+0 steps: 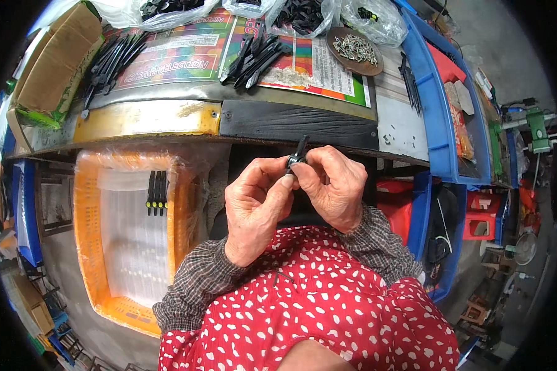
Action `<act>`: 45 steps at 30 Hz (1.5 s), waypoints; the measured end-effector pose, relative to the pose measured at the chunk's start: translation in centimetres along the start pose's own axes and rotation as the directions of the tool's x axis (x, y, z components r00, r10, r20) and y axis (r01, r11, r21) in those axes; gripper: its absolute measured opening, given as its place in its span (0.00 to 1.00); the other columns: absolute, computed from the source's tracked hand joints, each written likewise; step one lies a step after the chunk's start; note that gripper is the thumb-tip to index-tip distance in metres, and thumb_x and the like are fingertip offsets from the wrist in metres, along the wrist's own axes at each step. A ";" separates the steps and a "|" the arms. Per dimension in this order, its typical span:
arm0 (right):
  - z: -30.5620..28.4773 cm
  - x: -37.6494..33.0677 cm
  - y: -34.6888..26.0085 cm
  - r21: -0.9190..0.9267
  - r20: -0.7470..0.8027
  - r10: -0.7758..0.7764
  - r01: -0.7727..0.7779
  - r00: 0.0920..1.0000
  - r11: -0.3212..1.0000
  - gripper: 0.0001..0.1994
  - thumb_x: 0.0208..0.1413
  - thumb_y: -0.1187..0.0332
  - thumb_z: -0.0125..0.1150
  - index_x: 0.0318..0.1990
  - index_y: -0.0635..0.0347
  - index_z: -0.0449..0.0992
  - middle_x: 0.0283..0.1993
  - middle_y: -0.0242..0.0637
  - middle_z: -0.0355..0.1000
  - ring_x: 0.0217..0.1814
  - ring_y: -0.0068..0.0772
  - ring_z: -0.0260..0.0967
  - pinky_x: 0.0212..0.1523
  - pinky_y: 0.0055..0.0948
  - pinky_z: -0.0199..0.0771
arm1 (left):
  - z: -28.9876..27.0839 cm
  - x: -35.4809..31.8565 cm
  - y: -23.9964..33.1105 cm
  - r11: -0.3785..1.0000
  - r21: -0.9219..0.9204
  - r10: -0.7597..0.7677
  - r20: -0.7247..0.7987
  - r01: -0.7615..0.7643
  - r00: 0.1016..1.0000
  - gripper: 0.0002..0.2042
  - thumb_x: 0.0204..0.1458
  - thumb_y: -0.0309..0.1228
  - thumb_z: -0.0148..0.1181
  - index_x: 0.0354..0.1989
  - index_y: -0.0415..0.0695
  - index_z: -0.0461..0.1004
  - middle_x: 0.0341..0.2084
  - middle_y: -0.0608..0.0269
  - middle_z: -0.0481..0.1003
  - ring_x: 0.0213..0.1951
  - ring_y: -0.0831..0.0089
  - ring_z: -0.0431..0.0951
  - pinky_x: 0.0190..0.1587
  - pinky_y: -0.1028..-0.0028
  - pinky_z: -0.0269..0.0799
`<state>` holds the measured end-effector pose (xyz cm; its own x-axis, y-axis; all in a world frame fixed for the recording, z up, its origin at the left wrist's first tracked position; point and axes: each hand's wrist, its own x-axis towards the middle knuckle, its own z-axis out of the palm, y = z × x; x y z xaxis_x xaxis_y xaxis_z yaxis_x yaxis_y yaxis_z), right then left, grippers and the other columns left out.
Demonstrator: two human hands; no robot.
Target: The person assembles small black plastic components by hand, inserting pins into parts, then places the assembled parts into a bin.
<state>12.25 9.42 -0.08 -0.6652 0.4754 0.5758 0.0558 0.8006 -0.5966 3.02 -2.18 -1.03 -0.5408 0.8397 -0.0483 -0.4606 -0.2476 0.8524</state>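
Above my lap, just off the bench's front edge, my left hand (257, 207) and my right hand (335, 188) meet at their fingertips. Both are closed in a pinch around a small black plastic part (301, 147). Its narrow end sticks up between the fingers, and a shiny bit shows lower down. The rest of it is covered by my thumbs and fingers. On the bench beyond lie a pile of long black plastic pieces (254, 60) and another bunch of black pieces (112, 65). A round brown dish (377, 69) holds many small metal parts.
At lower left, an orange crate (83, 235) lined with clear plastic holds several black pieces (157, 190) in a row. Plastic bags of black parts (300, 15) line the bench's back. A cardboard box (59, 62) stands left; a blue bin (436, 133) stands right, near red stools (479, 224).
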 end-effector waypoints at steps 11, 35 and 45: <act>-0.4 0.4 -0.2 0.035 0.035 0.009 -0.011 0.999 0.999 0.12 0.48 0.67 0.68 0.27 0.62 0.70 0.18 0.34 0.64 0.16 0.30 0.66 0.16 0.26 0.64 | -0.2 0.1 -0.1 1.000 -0.019 0.003 0.003 -0.003 1.000 0.07 0.58 0.21 0.52 0.44 0.38 0.71 0.29 0.66 0.73 0.20 0.86 0.65 0.18 0.86 0.56; -1.1 0.0 0.2 0.423 0.263 0.364 -0.446 0.893 0.788 0.30 0.56 0.61 0.63 0.59 0.66 0.56 0.23 0.29 0.66 0.26 0.14 0.65 0.27 0.15 0.64 | 0.0 -0.3 0.1 0.999 0.033 -0.005 0.007 0.005 1.000 0.08 0.57 0.21 0.53 0.45 0.38 0.71 0.30 0.62 0.75 0.20 0.87 0.65 0.19 0.86 0.57; -1.1 -0.2 -0.2 0.427 0.235 0.361 -0.429 0.903 0.796 0.28 0.56 0.64 0.62 0.59 0.65 0.56 0.22 0.29 0.66 0.23 0.13 0.63 0.25 0.16 0.64 | 0.1 -0.3 0.1 0.997 0.080 -0.010 0.013 0.009 1.000 0.09 0.57 0.21 0.53 0.46 0.38 0.71 0.30 0.61 0.75 0.20 0.87 0.65 0.19 0.86 0.57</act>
<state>13.17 9.55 0.59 -0.7553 0.6321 0.1730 0.0118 0.2771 -0.9608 3.22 -2.44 -0.92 -0.5275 0.8481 -0.0499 -0.4072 -0.2009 0.8910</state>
